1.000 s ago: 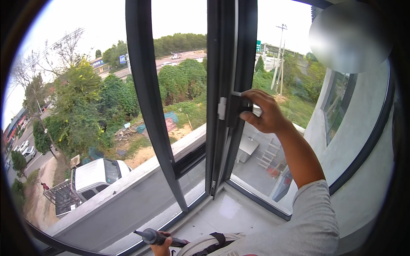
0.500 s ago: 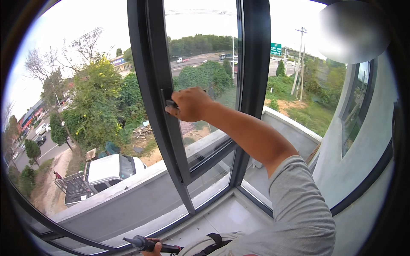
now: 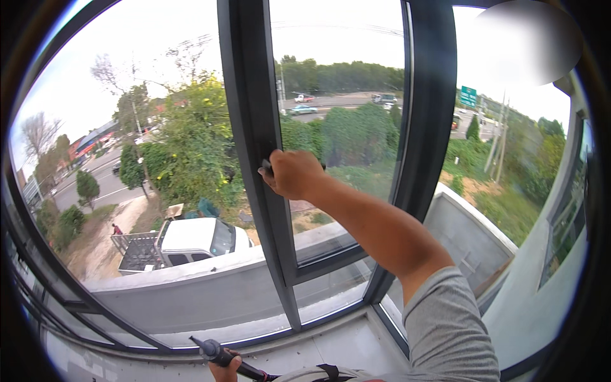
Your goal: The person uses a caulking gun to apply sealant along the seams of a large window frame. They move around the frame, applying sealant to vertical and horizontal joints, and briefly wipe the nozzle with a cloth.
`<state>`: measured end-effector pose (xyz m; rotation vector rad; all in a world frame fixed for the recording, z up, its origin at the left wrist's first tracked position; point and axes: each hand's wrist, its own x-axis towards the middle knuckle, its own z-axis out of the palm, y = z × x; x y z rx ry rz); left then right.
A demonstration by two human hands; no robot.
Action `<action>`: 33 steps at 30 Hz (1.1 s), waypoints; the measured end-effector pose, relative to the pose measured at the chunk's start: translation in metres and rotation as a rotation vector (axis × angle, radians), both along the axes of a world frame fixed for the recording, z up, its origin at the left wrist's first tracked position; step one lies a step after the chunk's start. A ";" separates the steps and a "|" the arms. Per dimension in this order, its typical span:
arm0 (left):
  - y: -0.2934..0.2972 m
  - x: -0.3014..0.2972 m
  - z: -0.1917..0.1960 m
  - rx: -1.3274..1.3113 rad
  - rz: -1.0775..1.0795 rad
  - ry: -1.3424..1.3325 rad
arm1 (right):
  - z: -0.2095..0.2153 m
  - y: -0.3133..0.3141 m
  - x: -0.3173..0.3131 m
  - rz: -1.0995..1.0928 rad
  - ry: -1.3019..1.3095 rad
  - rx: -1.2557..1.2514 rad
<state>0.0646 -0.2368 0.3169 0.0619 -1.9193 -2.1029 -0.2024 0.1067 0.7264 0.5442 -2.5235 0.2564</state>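
My right hand [image 3: 294,174] is closed round the dark handle [image 3: 268,167] of a window sash, with the arm stretched forward in a grey short sleeve. A dark tip of the handle shows just right of the knuckles; the fingers hide most of it. The sash frame [image 3: 321,267] is dark grey and holds a clear pane. Low in the view, my left hand [image 3: 226,369] grips a black caulking gun [image 3: 249,372] by its barrel. Its tapered nozzle [image 3: 205,346] points up and left, apart from the window.
Dark window posts [image 3: 428,127] stand right of the sash, and a curved lower rail [image 3: 127,347] runs along the left. Pale floor tiles [image 3: 331,347] lie below. Outside are a concrete parapet [image 3: 191,293], a white pickup truck [image 3: 197,239], trees and a road.
The view has shifted, so the window and scenery sit further right. My right hand stays on the handle. The left hand and caulking gun show higher and more fully.
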 end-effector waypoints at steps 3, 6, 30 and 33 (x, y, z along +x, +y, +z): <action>0.018 -0.009 0.000 0.056 0.008 -0.088 | -0.033 -0.007 -0.013 0.005 0.056 -0.370; 0.041 -0.015 0.019 0.106 -0.016 -0.017 | -0.047 -0.020 -0.023 -0.027 0.055 -0.662; -0.069 0.099 0.038 -0.049 0.287 -0.102 | -0.189 -0.084 0.046 0.464 0.328 -1.371; -0.114 0.109 0.054 -0.042 0.268 -0.002 | -0.245 -0.119 0.106 0.357 -0.207 -0.848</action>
